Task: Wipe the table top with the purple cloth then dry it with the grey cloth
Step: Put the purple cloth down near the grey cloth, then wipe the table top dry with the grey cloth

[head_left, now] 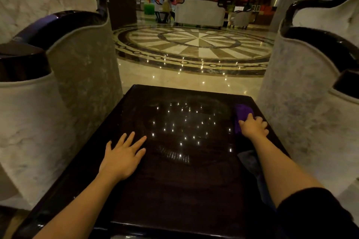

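1. There, the dark glossy table (174,190) stood between two pale armchairs, one on the left (58,103) and one on the right (310,103).
2. The left hand (122,158) lay flat on the top near its left side, fingers spread, holding nothing.
3. The right hand (253,126) pressed down on the purple cloth (242,112) near the far right corner, fingers curled over it.
4. The grey cloth (250,161) lay on the right edge, partly hidden under the right forearm.
5. Ceiling lights reflected as small dots in the middle of the top.
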`<act>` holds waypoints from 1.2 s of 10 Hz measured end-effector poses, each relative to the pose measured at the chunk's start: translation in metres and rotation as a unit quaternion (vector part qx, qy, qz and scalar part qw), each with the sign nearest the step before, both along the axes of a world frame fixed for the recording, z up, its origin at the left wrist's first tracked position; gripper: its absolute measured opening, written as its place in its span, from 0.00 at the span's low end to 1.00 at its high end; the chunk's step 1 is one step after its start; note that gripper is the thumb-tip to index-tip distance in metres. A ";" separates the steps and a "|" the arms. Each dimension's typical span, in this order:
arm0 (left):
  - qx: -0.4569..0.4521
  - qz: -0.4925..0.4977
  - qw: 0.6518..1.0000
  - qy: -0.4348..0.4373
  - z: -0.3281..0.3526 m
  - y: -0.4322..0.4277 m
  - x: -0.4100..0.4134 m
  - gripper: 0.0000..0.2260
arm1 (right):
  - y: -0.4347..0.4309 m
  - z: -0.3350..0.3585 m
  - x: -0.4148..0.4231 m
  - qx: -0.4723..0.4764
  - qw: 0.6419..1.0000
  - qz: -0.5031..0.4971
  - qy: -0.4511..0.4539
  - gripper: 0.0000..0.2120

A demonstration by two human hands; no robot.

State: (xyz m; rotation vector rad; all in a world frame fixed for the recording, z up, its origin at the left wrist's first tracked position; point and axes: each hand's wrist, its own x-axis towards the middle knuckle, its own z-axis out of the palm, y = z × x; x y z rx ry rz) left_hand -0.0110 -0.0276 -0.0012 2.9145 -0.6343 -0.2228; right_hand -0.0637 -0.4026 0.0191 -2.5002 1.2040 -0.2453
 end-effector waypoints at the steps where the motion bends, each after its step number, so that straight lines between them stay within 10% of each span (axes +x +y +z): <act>1: 0.003 0.000 1.000 -0.001 -0.001 0.000 0.000 0.21 | -0.003 0.004 -0.009 -0.003 0.999 0.025 0.046 0.27; 6: -0.006 0.006 1.000 0.004 0.003 0.000 -0.002 0.21 | 0.055 0.001 -0.153 -0.005 0.977 0.186 0.102 0.31; 12: -0.019 -0.021 0.999 -0.023 0.002 0.031 -0.032 0.22 | 0.081 -0.004 -0.104 -0.024 0.984 0.160 0.079 0.23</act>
